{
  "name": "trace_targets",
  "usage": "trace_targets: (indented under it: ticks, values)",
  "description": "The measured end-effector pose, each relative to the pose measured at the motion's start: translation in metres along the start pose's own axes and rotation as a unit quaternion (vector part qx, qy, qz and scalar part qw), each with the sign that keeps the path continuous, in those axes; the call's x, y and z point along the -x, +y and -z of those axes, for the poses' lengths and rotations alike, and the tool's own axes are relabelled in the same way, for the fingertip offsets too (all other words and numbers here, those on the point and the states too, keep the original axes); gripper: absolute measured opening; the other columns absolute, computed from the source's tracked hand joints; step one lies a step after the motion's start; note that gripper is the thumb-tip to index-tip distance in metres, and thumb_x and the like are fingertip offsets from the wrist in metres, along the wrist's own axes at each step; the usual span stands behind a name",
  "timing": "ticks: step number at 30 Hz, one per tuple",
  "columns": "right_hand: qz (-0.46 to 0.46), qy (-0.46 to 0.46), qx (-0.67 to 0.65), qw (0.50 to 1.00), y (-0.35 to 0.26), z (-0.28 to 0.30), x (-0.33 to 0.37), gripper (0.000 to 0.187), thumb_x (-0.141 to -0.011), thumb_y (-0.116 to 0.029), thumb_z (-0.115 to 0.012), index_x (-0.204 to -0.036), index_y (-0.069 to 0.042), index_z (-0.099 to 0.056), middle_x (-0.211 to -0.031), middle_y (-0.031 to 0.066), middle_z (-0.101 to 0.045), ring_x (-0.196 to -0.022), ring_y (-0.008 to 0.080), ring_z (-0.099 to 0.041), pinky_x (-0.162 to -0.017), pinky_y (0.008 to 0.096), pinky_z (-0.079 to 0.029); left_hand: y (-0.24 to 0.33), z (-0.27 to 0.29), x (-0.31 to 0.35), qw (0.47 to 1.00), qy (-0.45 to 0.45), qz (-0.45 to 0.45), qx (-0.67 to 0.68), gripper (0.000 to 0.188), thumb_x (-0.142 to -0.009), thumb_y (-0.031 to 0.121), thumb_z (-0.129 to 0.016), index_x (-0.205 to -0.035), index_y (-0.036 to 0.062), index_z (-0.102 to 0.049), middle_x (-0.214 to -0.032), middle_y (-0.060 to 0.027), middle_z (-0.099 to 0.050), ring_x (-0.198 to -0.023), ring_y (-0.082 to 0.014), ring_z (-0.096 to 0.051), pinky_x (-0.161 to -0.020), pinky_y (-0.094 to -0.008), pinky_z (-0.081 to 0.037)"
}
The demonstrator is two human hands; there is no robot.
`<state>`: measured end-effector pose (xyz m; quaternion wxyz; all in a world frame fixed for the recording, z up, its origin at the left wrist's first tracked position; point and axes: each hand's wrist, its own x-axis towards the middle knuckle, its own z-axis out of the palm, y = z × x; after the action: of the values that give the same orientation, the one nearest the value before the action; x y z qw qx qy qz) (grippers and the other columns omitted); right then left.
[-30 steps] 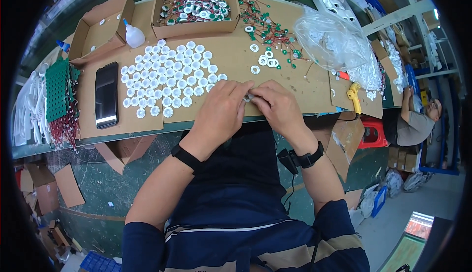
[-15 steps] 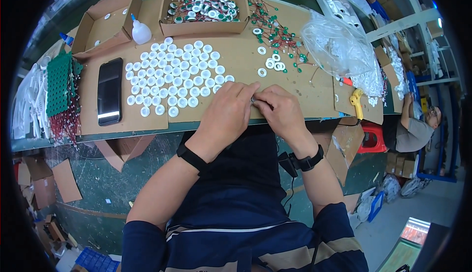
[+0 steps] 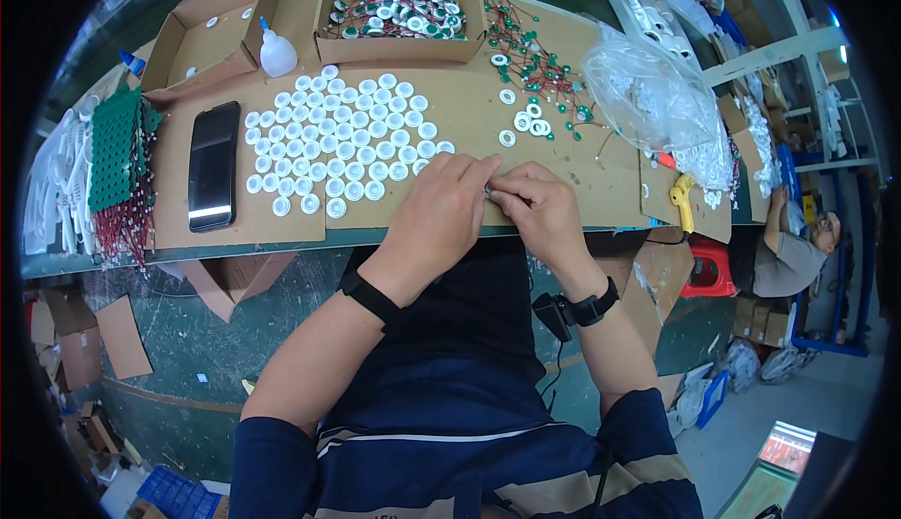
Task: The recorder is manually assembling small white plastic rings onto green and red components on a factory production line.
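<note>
My left hand [image 3: 439, 211] and my right hand [image 3: 544, 211] meet over the bench's near edge, fingers closed and fingertips together. Something small sits pinched between them; the fingers hide nearly all of it, so I cannot make out its kind. Left of my hands, many round white plastic caps [image 3: 344, 136] lie spread in rows on the cardboard sheet [image 3: 610, 176]. Beyond my right hand are several loose white rings [image 3: 508, 138] and a tangle of small green discs with red wires [image 3: 540, 64].
An open carton [image 3: 404, 51] at the back holds wired white-and-green parts. Left are another carton [image 3: 208, 45], a squeeze bottle [image 3: 278, 54], a black phone [image 3: 214, 167] and green circuit panels [image 3: 120, 158]. Right are a clear plastic bag [image 3: 638, 73], a yellow tool [image 3: 682, 202] and a seated person [image 3: 793, 256].
Both hands stay together with only slight finger movement. The whole view has shifted a little, so the bench things appear slightly further right and up.
</note>
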<state>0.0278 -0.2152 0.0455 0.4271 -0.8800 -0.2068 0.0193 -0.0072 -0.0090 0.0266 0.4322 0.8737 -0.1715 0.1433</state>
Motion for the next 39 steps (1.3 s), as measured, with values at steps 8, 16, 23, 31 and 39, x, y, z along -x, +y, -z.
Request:
trace_targets:
  ticks: [8,16,23,31,39]
  values:
    - [0.007,-0.02,0.003,1.0,0.003,0.004,-0.001,0.021,-0.1,0.003,-0.084,-0.12,-0.001,-0.089,-0.104,0.0078,-0.079,-0.087,0.017,-0.075,-0.079,0.0318,-0.059,-0.001,-0.001,0.0,1.0,0.002,-0.003,0.004,0.045,-0.102,-0.001,-0.072,-0.147,0.0014,-0.071,-0.118,-0.018,-0.073,-0.117,-0.04,-0.068,-0.109,-0.0514,-0.057]
    - [0.189,0.023,0.156,0.969,0.0,-0.001,0.005,0.026,-0.098,0.006,-0.081,-0.122,0.0,-0.087,-0.109,0.0107,-0.075,-0.095,0.0295,-0.076,-0.082,0.0403,-0.063,-0.001,-0.001,0.001,1.0,0.007,-0.003,0.004,0.044,-0.101,-0.001,-0.073,-0.146,0.0008,-0.071,-0.118,-0.0183,-0.073,-0.116,-0.0403,-0.068,-0.106,-0.0517,-0.057]
    - [0.2,-0.024,0.208,0.957,-0.002,0.006,0.014,0.041,-0.096,0.006,-0.081,-0.136,0.0,-0.081,-0.116,0.0137,-0.074,-0.109,0.0368,-0.074,-0.092,0.0457,-0.063,-0.001,-0.001,0.0,1.0,0.009,-0.011,0.004,0.044,-0.101,-0.001,-0.073,-0.145,0.0008,-0.071,-0.117,-0.0187,-0.073,-0.116,-0.0405,-0.068,-0.105,-0.0514,-0.057]
    - [0.144,0.009,0.084,0.986,0.011,0.009,0.018,0.042,-0.098,0.005,-0.078,-0.14,-0.001,-0.079,-0.126,0.0143,-0.074,-0.117,0.0369,-0.072,-0.095,0.047,-0.062,-0.002,-0.003,0.0,1.0,0.022,-0.01,-0.004,0.053,-0.095,-0.004,-0.079,-0.147,0.0025,-0.072,-0.116,-0.0157,-0.076,-0.114,-0.0387,-0.07,-0.102,-0.0501,-0.058]
    - [0.179,-0.002,0.196,0.964,-0.003,0.006,0.018,0.037,-0.099,0.003,-0.077,-0.135,-0.001,-0.081,-0.126,0.0151,-0.077,-0.117,0.0385,-0.074,-0.097,0.0461,-0.063,-0.001,-0.003,0.0,1.0,0.013,-0.018,-0.017,0.044,-0.1,-0.001,-0.075,-0.144,0.0002,-0.071,-0.117,-0.0187,-0.074,-0.117,-0.0407,-0.068,-0.105,-0.0506,-0.057]
